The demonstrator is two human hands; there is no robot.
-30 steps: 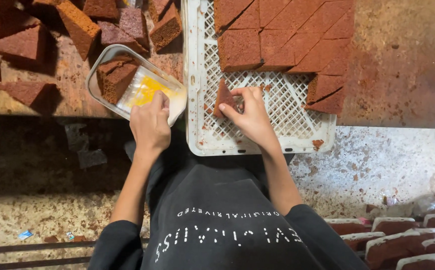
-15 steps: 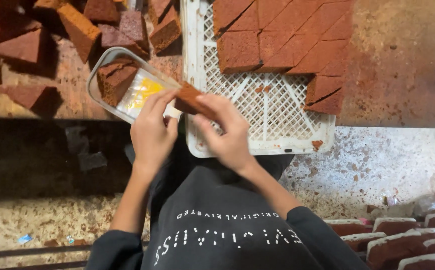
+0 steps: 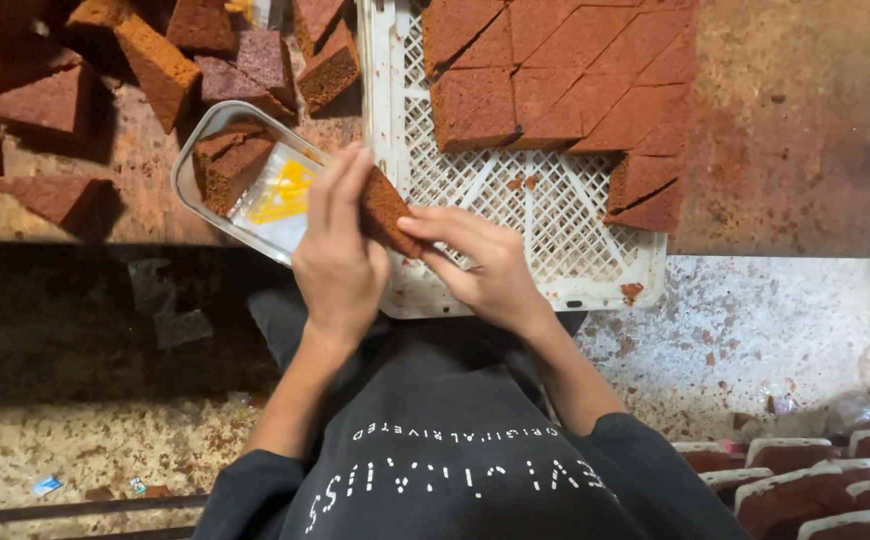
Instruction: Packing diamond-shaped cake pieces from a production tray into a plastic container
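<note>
A porous, matt brown cake slice is seen beside a clear glossy plastic tray and a white perforated plastic crate (crumb-dusted, worn).

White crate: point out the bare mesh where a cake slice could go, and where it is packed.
The white crate is bare along its near strip, between the cut cake pieces and the near rim, rightward from the right hand. Its far half is packed. The clear tray has room only on its plastic sheet, partly under the left hand holding a cake slice.
</note>
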